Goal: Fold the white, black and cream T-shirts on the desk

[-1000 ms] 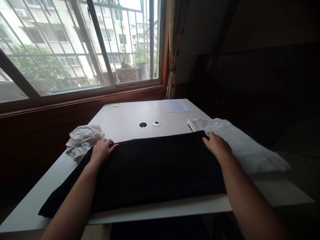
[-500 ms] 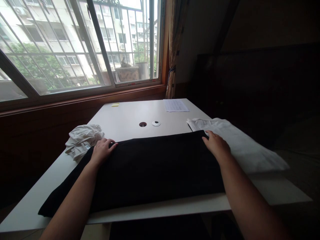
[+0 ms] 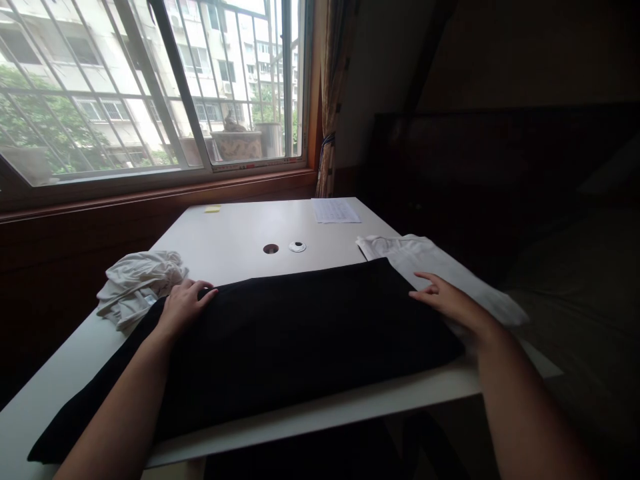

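Note:
A folded black cloth [image 3: 300,333] lies spread wide along the near side of the white table [image 3: 230,233]. My left hand [image 3: 184,305] is at its far left edge, with thumb and fingers closed on the fabric; some fingertips are hidden. Over the cloth's right edge is my right hand [image 3: 443,299], its fingers apart and nothing held. Whether its thumb touches the fabric I cannot tell. Beyond that hand lies a flat white cloth [image 3: 425,257]. A crumpled pale cloth [image 3: 140,283] sits just left of my left hand.
Printed papers [image 3: 335,210] lie at the far right of the tabletop, a yellow slip [image 3: 212,209] at the far left. A round hole [image 3: 271,249] and a white disc-shaped cover [image 3: 297,247] are mid-table. Behind stand a barred window [image 3: 235,87] and a tied curtain [image 3: 330,100].
My right hand has let go of the cloth's far right corner and moved toward me along its right side, fingers spreading. My left hand stays at the far edge. The view has turned slightly right.

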Action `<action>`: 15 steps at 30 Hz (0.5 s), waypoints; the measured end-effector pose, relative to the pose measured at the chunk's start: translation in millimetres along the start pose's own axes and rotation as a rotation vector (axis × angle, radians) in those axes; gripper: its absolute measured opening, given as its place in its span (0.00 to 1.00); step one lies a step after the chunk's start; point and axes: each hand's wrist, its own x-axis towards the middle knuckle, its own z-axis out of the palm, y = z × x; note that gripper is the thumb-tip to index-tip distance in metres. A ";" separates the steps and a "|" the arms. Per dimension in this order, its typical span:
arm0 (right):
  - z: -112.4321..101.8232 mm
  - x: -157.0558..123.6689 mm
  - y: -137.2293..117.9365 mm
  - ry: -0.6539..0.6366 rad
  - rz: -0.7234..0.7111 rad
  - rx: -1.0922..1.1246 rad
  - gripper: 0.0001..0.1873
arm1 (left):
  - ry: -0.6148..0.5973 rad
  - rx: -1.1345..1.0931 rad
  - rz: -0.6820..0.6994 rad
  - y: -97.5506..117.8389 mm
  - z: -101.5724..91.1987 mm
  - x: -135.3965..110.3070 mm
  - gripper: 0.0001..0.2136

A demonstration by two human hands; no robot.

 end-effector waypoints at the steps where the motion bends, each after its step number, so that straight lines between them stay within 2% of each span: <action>1: -5.5 -9.5 0.8 -0.031 0.008 0.012 0.42 | 0.003 -0.007 0.008 -1.7 0.8 1.1 0.24; 5: -17.9 -40.4 5.1 -0.107 0.017 -0.042 0.44 | -0.037 -0.038 0.071 -10.1 -0.6 5.8 0.29; 9: -11.0 -54.9 16.7 -0.185 -0.002 0.009 0.40 | -0.108 -0.043 0.167 -23.3 -12.5 -2.6 0.35; 12: -2.5 -57.4 26.6 -0.141 -0.045 0.020 0.37 | -0.064 -0.028 0.242 -38.0 -30.9 -30.9 0.33; 15: 1.5 -57.0 33.1 -0.086 -0.054 -0.001 0.38 | -0.004 0.043 0.218 -58.4 -52.9 -78.5 0.30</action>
